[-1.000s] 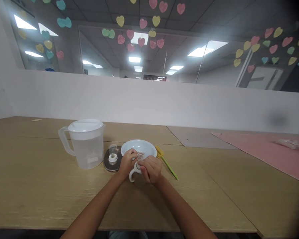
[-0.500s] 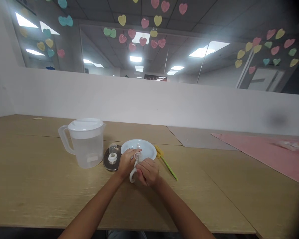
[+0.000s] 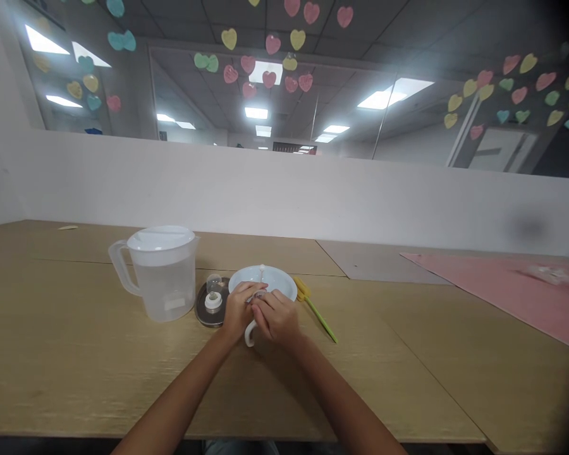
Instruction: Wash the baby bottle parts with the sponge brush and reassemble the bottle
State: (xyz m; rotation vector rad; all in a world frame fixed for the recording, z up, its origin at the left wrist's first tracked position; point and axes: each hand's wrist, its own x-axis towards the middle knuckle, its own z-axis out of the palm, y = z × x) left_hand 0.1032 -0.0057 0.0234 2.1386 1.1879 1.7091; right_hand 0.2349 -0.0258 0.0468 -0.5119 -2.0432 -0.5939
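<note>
Both hands are around a small clear bottle [image 3: 258, 294] with a curved white handle [image 3: 249, 333], which looks like a baby bottle; most of it is hidden by fingers. My left hand [image 3: 238, 308] wraps its left side, fingers closed. From the right, my right hand [image 3: 277, 314] grips near its top, knuckles bent. Just beyond is a white plate or shallow bowl [image 3: 284, 287], where a thin white piece with a round tip [image 3: 262, 272] shows. Left of my hands, a dark metal tray [image 3: 203, 309] holds a white ring-shaped cap [image 3: 213, 299] and a clear dome cover [image 3: 214, 282].
A lidded translucent pitcher [image 3: 165, 278] with water stands at the left. A yellow sponge brush with a green handle [image 3: 318, 316] lies right of the plate. A pink mat [image 3: 516, 291] covers the far right, with a blurred packet [image 3: 552, 273] on it. Behind rises a white wall [image 3: 246, 189].
My right hand has moved up and left over the bottle's top, hiding more of it. The thin white piece above the plate now shows more. The view has shifted slightly.
</note>
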